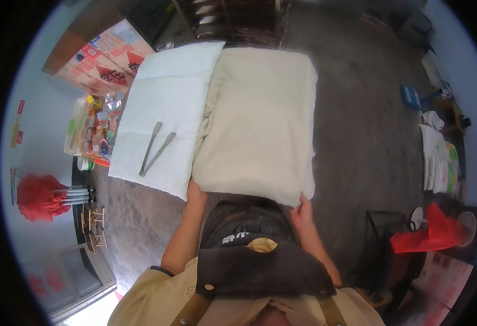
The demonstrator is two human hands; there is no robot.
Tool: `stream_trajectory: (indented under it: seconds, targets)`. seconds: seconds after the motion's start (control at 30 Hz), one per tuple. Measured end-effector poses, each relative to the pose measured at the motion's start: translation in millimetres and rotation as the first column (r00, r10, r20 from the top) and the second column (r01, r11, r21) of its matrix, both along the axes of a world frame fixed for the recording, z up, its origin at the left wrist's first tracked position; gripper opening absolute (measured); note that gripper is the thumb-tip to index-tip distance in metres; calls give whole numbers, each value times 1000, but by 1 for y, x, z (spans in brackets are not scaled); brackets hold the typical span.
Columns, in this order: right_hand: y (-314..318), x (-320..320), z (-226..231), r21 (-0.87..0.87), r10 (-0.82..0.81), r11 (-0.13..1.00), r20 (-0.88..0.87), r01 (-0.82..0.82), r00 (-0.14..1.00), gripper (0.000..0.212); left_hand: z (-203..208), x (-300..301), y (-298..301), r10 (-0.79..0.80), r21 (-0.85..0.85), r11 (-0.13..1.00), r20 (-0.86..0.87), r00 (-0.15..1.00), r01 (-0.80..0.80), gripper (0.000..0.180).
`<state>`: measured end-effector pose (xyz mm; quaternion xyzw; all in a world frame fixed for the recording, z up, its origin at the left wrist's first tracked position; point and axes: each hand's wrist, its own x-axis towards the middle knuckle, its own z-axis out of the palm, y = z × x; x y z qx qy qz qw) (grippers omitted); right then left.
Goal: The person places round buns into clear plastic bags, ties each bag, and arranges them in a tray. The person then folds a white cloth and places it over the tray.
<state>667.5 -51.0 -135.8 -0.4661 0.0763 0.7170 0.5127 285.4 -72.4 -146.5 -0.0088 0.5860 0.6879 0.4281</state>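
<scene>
A beige cloth [260, 119] lies spread over the right part of a white padded cover [165, 92], its left side slightly bunched. At the cloth's near left corner, beside the white pad, my left hand [196, 196] is closed on the edge. My right hand [302, 213] pinches the near right corner, thumb on top; the fingers of both hands are partly hidden beneath the fabric. Metal tongs [157, 150] with looped ends lie spread on the white pad, left of the cloth and apart from both hands.
Left of the pad stand patterned cartons [105, 62] and a tray of packaged goods [100, 127]. A red-covered bundle [43, 198] and small wooden stools [94, 225] are farther left. A dark rack [233, 22] stands behind. At right are white bags [439, 160] and a red cloth [431, 231].
</scene>
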Motion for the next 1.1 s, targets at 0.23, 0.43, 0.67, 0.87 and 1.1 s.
stream_trajectory:
  seconds: [0.23, 0.43, 0.67, 0.87, 1.1]
  targets:
    - [-28, 2, 23, 233, -247, 957, 334, 174, 910, 47, -24, -14, 5, -161, 154, 978, 128, 979, 140, 51]
    - [-48, 8, -8, 37, -221, 975, 302, 220, 928, 76, -61, -38, -45, -113, 68, 993, 225, 968, 100, 33]
    - [-180, -24, -32, 22, -34, 999, 355, 28, 934, 30, -143, -74, -284, -658, -463, 672, -14, 753, 578, 28]
    - [-313, -45, -58, -133, 567, 804, 468, -580, 678, 17, -176, -108, -555, -965, -889, -97, 194, 176, 447, 33]
    - [-339, 24, -101, -185, 656, 637, 640, -748, 400, 24, -182, -73, -661, -969, -985, -54, 13, -248, 161, 15]
